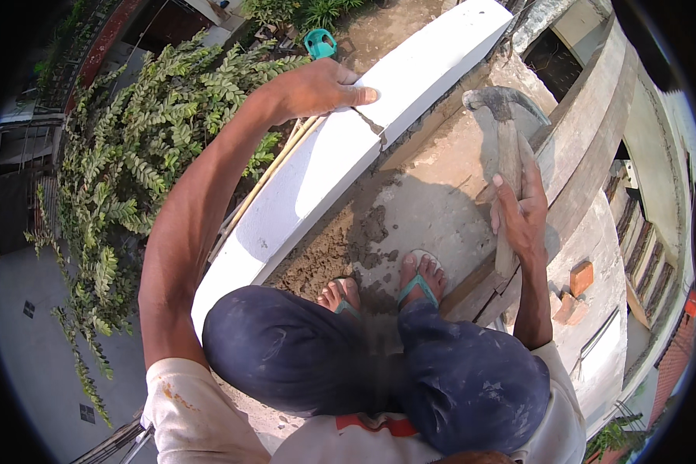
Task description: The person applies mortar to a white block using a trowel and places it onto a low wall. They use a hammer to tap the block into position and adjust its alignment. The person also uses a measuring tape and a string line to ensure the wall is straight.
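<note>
A long white block-like coping (pixel 433 58) runs diagonally before me, with a dark broken joint (pixel 370 124) across its top. My left hand (pixel 317 91) grips its outer edge beside that joint, thumb on the top face and the other fingers mostly hidden over the far side. In my right hand (pixel 524 209) is a hammer (pixel 506 135), its wooden handle held partway along. The hammer's curved metal head points away from me, above the ledge and apart from the coping. Wet-looking grey mortar (pixel 371 232) lies in clumps along the coping's inner side.
My sandalled feet (pixel 421 278) stand on the narrow cement ledge. Wooden planks (pixel 588 147) curve along the right, with brick pieces (pixel 581 278) beyond. Bamboo poles (pixel 274 172) lean outside the coping, near a leafy shrub (pixel 155 131). Far below are ground and a green plastic stool (pixel 319 44).
</note>
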Available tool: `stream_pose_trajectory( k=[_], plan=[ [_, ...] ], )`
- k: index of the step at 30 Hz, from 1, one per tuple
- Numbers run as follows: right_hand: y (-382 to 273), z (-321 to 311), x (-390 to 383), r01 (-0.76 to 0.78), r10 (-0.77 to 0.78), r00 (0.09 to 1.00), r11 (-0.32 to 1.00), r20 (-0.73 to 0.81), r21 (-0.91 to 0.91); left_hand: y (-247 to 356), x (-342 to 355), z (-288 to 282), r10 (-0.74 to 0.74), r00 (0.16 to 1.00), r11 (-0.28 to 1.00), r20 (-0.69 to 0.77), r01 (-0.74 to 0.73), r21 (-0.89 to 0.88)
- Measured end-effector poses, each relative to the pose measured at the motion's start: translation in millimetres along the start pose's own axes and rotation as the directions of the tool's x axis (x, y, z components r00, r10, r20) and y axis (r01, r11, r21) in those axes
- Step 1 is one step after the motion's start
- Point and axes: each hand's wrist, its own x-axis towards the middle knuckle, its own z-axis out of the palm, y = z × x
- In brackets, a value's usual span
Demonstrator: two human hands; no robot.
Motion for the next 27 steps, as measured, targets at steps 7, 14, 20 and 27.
stream_pose_trajectory(
  k=[7,14,20,27],
  plan=[
    [-35,-7,24,0.390,-0.336,0.910,0.893,0.245,-0.224,-10,3,11,0.050,0.991,0.993,-0.125,-0.062,-0.099],
    [-73,-7,27,0.353,-0.278,0.931,0.854,0.238,-0.382,-14,0,17,0.048,0.981,0.986,-0.189,-0.078,-0.150],
    [-73,-6,53,0.648,-0.462,0.753,0.641,0.468,-0.411,-8,-3,14,0.059,0.986,0.992,-0.156,-0.075,-0.098],
    [-59,-10,54,0.661,-0.412,0.739,0.599,0.533,-0.453,-4,0,15,0.047,0.986,0.998,-0.161,-0.055,-0.043]
  ],
)
